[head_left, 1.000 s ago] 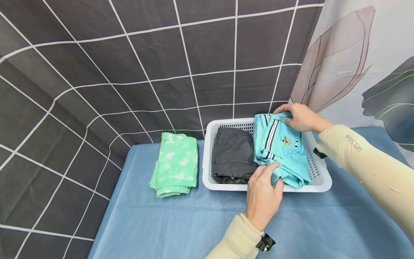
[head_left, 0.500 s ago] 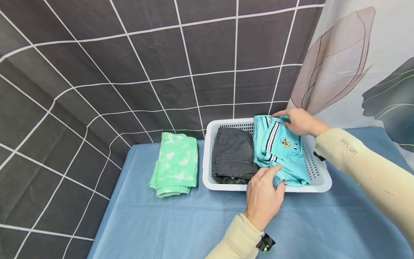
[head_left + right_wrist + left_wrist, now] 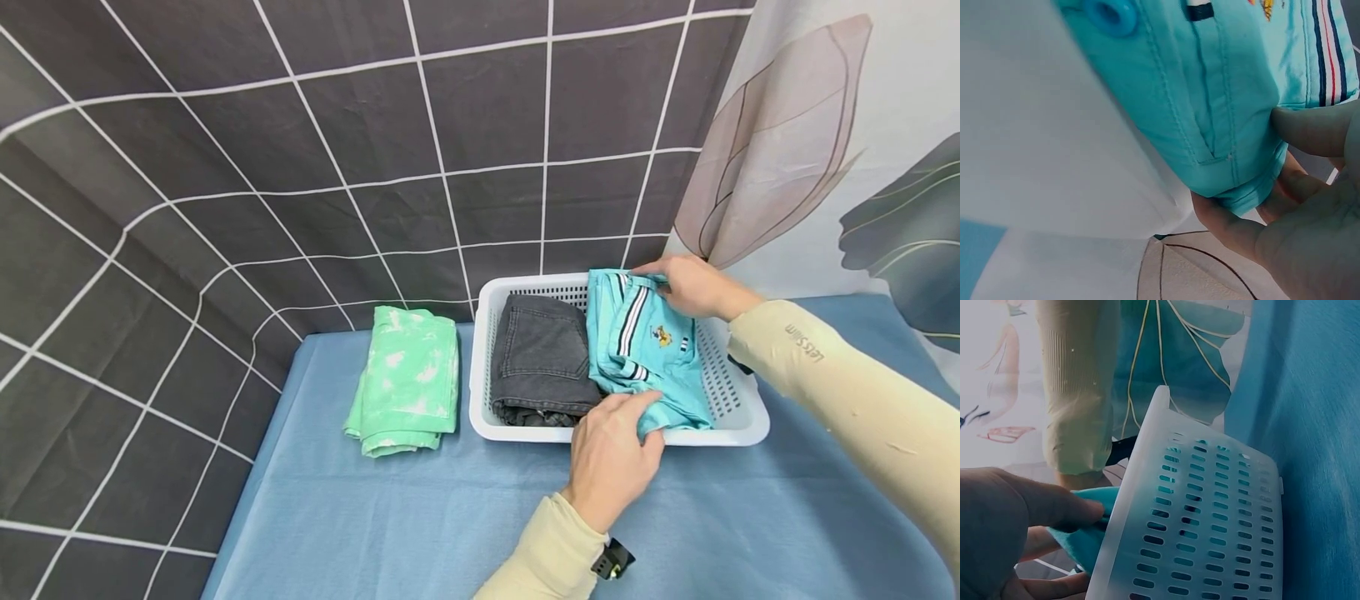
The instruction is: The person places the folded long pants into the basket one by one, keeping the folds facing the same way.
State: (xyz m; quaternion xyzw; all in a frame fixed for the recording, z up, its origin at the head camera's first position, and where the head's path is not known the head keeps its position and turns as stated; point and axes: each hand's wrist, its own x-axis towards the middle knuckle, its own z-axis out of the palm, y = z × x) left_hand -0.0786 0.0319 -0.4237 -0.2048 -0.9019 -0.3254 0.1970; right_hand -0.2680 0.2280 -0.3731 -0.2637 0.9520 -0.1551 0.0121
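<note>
A folded turquoise garment (image 3: 660, 358) with striped trim and a small embroidered figure lies in the right part of a white plastic basket (image 3: 753, 417). My left hand (image 3: 611, 454) pinches its near edge at the basket's front rim; in the left wrist view, the thumb (image 3: 1079, 509) presses on the turquoise cloth (image 3: 1082, 544) over the rim. At the far right corner my right hand (image 3: 693, 287) grips the garment, thumb on top and fingers beneath, as the right wrist view of the cloth (image 3: 1210, 125) shows. Folded dark jeans (image 3: 543, 350) fill the basket's left part.
A folded green cloth item (image 3: 408, 375) with white patches lies left of the basket on the blue-covered table (image 3: 360, 525). A dark curtain with a white grid (image 3: 480, 108) hangs directly behind; a white leaf-patterned curtain (image 3: 795, 192) is at the right.
The garment's far edge has come down slightly into the basket, and its near part has drawn in from the front rim. My right hand lowered with it; the left hand shifted only a little.
</note>
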